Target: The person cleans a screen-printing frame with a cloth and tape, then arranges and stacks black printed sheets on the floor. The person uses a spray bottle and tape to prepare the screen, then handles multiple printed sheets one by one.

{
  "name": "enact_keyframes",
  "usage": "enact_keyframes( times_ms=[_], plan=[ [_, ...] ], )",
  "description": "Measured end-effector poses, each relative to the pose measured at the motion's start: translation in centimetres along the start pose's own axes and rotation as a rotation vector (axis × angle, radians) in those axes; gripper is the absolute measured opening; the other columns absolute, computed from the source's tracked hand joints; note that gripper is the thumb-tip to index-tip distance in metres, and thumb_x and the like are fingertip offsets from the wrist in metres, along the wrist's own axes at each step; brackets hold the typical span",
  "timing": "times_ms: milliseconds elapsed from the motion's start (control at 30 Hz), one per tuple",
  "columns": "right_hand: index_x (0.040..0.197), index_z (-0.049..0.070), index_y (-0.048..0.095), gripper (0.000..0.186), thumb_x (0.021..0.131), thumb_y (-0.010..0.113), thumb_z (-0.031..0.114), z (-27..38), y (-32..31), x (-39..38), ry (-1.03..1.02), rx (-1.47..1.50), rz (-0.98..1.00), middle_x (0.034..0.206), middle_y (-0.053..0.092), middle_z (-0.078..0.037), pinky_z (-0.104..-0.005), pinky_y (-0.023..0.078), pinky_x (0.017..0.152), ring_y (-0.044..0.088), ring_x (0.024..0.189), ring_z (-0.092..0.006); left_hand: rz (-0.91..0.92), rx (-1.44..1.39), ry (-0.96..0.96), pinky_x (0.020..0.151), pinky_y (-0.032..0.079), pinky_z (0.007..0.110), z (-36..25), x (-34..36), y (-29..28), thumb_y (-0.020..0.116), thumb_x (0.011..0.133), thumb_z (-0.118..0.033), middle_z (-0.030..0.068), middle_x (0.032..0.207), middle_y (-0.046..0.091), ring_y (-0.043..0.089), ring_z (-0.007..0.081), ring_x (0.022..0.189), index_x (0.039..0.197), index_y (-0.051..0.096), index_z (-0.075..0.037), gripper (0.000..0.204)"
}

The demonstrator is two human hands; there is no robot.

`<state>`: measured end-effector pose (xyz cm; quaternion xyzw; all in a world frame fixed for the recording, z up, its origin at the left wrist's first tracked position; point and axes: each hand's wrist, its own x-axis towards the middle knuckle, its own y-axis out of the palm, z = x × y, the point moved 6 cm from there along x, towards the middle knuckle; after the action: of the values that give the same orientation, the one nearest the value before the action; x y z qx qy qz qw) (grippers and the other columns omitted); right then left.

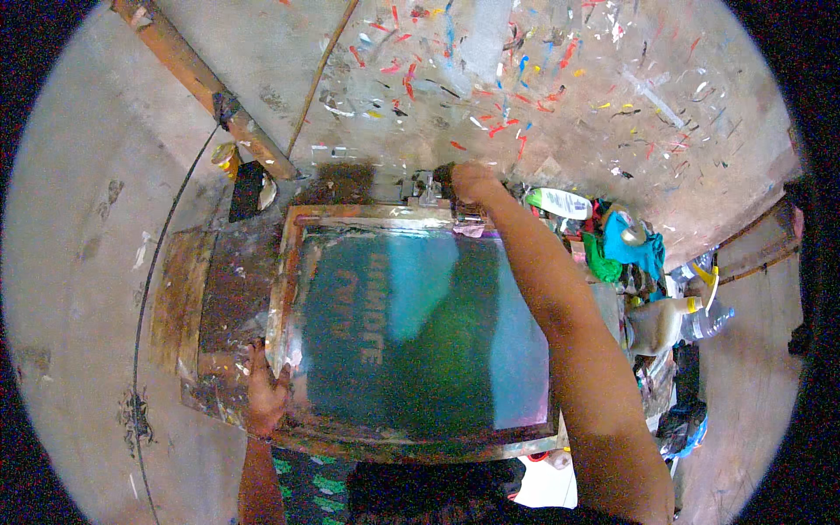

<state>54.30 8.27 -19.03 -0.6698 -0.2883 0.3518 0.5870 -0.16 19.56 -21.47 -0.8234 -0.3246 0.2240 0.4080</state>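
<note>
A silk-screen printing frame [293, 262] with wooden sides and teal mesh lies in front of me. Pale stencil lettering shows on the left part of its mesh. My left hand [267, 394] grips the frame's left side near the front corner, fingers on the outer side and thumb by the inner edge. My right arm stretches over the frame's right part. Beyond the far edge, my right hand [473, 184] is closed around a small dark thing beside a metal hinge clamp [426, 192]; its exact kind is hidden.
A stained wooden board [232, 302] extends left under the frame. A white bottle [564, 204], blue and green cloths [634, 249] and a yellow-capped jug [665, 324] crowd the right. The paint-smeared wall [560, 96] rises behind; a wooden post [197, 83] leans at left.
</note>
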Motion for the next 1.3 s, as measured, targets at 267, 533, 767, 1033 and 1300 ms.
enact_keyframes(
  times_ms=[267, 533, 767, 1033, 1300],
  plan=[
    [0.098, 0.003, 0.070, 0.031, 0.085, 0.063, 0.030, -5.7, 2.8, -0.7, 0.040, 0.731, -0.045, 0.069, 0.065, -0.010, -0.0337, 0.049, 0.050, 0.059, 0.058, -0.0181, 0.030, -0.362, -0.019, 0.115, 0.026, 0.039, 0.6, 0.2, 0.4, 0.059, 0.092, -0.009, 0.0246, 0.153, 0.031, 0.029, 0.0359, 0.143, 0.149, 0.025, 0.004, 0.068],
    [0.096, 0.009, 0.074, 0.026, 0.080, 0.056, 0.020, -4.4, 2.8, -0.1, -0.101, 0.619, -0.069, 0.068, 0.066, -0.006, -0.0315, 0.048, 0.046, 0.059, 0.053, -0.0158, -0.013, -0.384, -0.069, 0.110, 0.034, 0.036, -1.9, 0.3, -1.6, 0.055, 0.090, 0.001, 0.0178, 0.149, 0.040, 0.041, 0.0296, 0.135, 0.150, 0.028, 0.000, 0.066],
    [0.095, 0.007, 0.073, 0.025, 0.081, 0.056, 0.019, -3.5, 1.9, -0.2, 0.001, 0.559, -0.112, 0.070, 0.068, -0.009, -0.0346, 0.050, 0.054, 0.061, 0.056, -0.0181, 0.023, -0.546, -0.173, 0.104, 0.041, 0.033, -1.7, 0.5, -1.6, 0.060, 0.089, 0.005, 0.0141, 0.143, 0.048, 0.048, 0.0249, 0.128, 0.150, 0.033, -0.004, 0.067],
    [0.103, 0.002, 0.071, 0.036, 0.087, 0.056, 0.030, -0.9, 0.0, -1.7, 0.050, 0.315, -0.207, 0.093, 0.071, -0.021, -0.0490, 0.054, 0.076, 0.070, 0.086, -0.0356, -0.038, -0.394, -0.053, 0.099, 0.045, 0.036, 2.0, 1.0, -1.0, 0.061, 0.089, 0.000, 0.0169, 0.136, 0.054, 0.055, 0.0251, 0.119, 0.147, 0.037, -0.003, 0.063],
    [0.105, 0.000, 0.070, 0.044, 0.089, 0.057, 0.039, 1.1, -1.5, -2.2, 0.114, 0.210, -0.017, 0.107, 0.068, -0.026, -0.0477, 0.053, 0.086, 0.066, 0.100, -0.0418, 0.026, -0.330, -0.144, 0.103, 0.043, 0.038, 1.8, 0.9, -1.1, 0.061, 0.089, -0.002, 0.0189, 0.138, 0.052, 0.053, 0.0277, 0.123, 0.147, 0.036, -0.003, 0.064]
  ],
)
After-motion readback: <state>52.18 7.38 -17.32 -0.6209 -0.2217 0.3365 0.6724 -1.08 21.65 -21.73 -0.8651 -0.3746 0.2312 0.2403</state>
